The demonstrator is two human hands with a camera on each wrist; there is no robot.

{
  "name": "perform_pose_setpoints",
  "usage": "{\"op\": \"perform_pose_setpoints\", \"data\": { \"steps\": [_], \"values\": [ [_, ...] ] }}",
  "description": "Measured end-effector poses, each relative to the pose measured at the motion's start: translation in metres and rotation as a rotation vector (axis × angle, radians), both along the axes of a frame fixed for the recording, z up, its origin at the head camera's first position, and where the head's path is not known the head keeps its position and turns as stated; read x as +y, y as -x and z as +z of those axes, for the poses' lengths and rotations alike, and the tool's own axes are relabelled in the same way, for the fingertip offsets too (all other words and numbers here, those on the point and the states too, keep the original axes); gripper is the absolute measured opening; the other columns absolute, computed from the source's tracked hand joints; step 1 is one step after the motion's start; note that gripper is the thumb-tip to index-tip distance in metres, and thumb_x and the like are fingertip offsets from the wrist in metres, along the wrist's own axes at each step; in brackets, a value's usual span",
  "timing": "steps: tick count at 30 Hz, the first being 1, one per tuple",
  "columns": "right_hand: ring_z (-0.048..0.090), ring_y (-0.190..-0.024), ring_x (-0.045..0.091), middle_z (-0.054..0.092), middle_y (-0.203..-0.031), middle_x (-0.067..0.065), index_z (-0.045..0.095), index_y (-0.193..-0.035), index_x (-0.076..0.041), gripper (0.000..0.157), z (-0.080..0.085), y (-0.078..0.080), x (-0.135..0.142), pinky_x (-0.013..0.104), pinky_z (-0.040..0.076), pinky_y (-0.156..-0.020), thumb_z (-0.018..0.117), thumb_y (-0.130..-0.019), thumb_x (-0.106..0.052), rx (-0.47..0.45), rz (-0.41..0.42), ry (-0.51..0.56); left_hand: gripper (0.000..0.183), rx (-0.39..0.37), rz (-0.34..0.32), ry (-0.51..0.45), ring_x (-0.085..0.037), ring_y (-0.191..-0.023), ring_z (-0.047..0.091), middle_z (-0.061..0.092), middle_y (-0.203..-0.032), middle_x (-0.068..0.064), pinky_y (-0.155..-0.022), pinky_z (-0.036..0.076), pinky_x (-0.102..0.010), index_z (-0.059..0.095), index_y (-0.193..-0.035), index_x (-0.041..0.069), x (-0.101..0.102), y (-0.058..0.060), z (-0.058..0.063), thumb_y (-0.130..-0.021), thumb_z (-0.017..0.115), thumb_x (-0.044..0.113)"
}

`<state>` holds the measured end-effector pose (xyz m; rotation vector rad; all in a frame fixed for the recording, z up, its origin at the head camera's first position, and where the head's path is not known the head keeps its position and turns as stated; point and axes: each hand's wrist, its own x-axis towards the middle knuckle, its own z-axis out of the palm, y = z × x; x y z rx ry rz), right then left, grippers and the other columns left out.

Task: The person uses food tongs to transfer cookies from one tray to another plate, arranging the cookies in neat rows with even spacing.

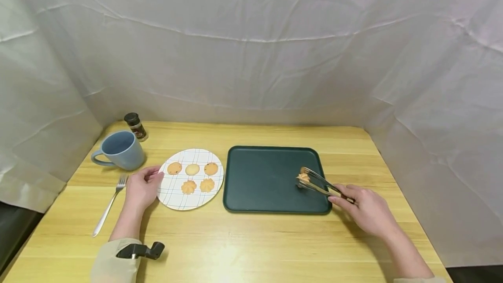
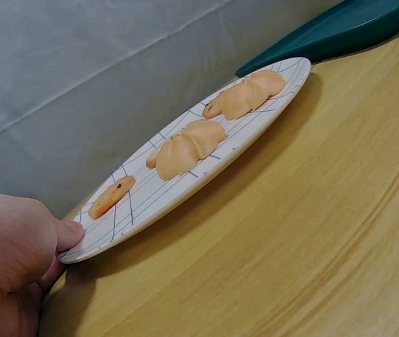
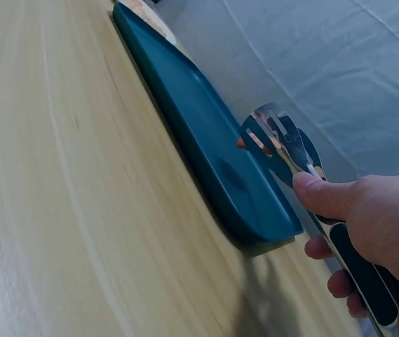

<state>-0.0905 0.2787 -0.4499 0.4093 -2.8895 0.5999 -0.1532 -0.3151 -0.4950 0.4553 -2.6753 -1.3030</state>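
My left hand (image 1: 143,187) pinches the left rim of a white plate (image 1: 167,193) with a blue checked pattern, thumb on top. On the plate lie several cookies: a back row with a round cookie (image 1: 192,169) in its middle, and two flower-shaped cookies (image 1: 188,187) in front. My right hand (image 1: 367,208) grips metal tongs (image 1: 320,182) with dark handles. Between the tongs' tips a flower-shaped cookie (image 1: 304,177) is held above the right part of a dark green tray (image 1: 267,180). In the right wrist view the slotted tong heads (image 3: 276,137) mostly hide that cookie.
A blue mug (image 1: 123,152) stands at the back left, with a black-capped spice jar (image 1: 135,126) behind it. Left of my left hand lies a fork (image 1: 110,208). Pale cloth (image 1: 243,56) hangs behind the wooden table (image 1: 220,243) and at both sides.
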Motion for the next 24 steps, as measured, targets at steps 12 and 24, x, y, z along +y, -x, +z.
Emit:
{"op": "perform_pose_setpoints", "data": {
  "steps": [12, 24],
  "values": [
    [0.072, -0.104, 0.031, 0.076, -0.124, 0.005, 0.073, -0.137, -0.013, 0.051, 0.011, 0.008, -0.018, 0.052, 0.054, -0.077, 0.072, -0.100, -0.048, 0.010, 0.025, 0.002, 0.039, 0.001, 0.002, 0.001, -0.030, -0.113, 0.064, 0.069, -0.123, -0.020, -0.089, 0.050, -0.033, 0.065, -0.138, -0.001, 0.000, 0.000, -0.001, -0.108, 0.061, 0.023],
    [0.072, -0.102, 0.029, 0.075, -0.125, 0.004, 0.075, -0.135, -0.017, 0.046, 0.017, 0.020, -0.042, 0.049, 0.054, -0.078, 0.074, -0.099, -0.046, 0.047, 0.094, 0.019, 0.039, 0.003, -0.004, -0.003, -0.030, -0.113, 0.064, 0.069, -0.123, -0.020, -0.091, 0.050, -0.036, 0.065, -0.138, -0.001, 0.000, 0.000, 0.001, -0.108, 0.060, 0.022]
  ]
}}
